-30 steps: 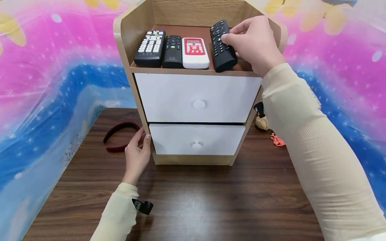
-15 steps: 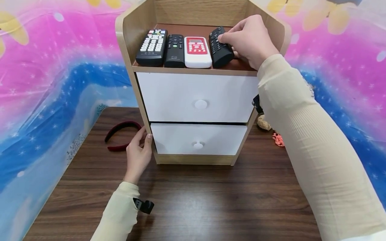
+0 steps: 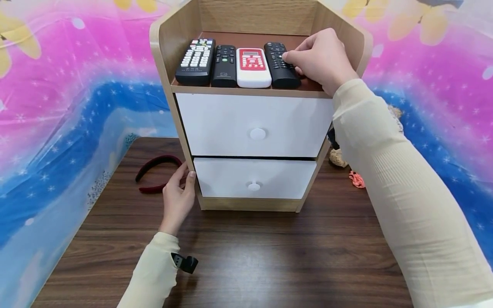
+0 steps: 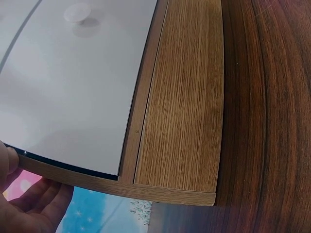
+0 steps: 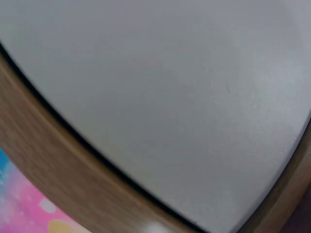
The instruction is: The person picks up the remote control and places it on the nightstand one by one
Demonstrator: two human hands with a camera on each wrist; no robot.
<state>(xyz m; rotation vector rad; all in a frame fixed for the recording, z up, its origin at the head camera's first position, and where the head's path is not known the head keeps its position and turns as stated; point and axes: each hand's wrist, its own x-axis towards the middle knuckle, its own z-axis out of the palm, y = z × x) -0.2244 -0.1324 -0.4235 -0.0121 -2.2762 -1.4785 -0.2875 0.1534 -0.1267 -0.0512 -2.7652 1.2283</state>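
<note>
In the head view a small wooden cabinet (image 3: pixel 252 204) with two white drawers carries a row of remote controls on its top shelf. At the right end of that row lies a black remote control (image 3: pixel 283 70), its thumb-side edge held by my right hand (image 3: pixel 321 60), thumb on its buttons. Left of it lie a white remote with a red face (image 3: pixel 253 77), a slim black remote (image 3: pixel 224 70) and a larger black remote with white keys (image 3: pixel 195 64). My left hand (image 3: pixel 178 201) grips the cabinet's left side panel low down, thumb at the front edge; the left wrist view shows its fingers (image 4: pixel 51 199) behind the panel.
A dark red headband (image 3: pixel 154 161) lies on the wooden table (image 3: pixel 246 256) behind my left hand. Right of the cabinet are a tan object (image 3: pixel 337 158) and a coral-coloured stringy item (image 3: pixel 357 179), partly near my sleeve. A colourful patterned cloth (image 3: pixel 77 77) surrounds the table.
The black remote in my right hand has gone from tilted over the shelf's front edge to lying flat beside the white one. My left hand keeps its grip on the cabinet.
</note>
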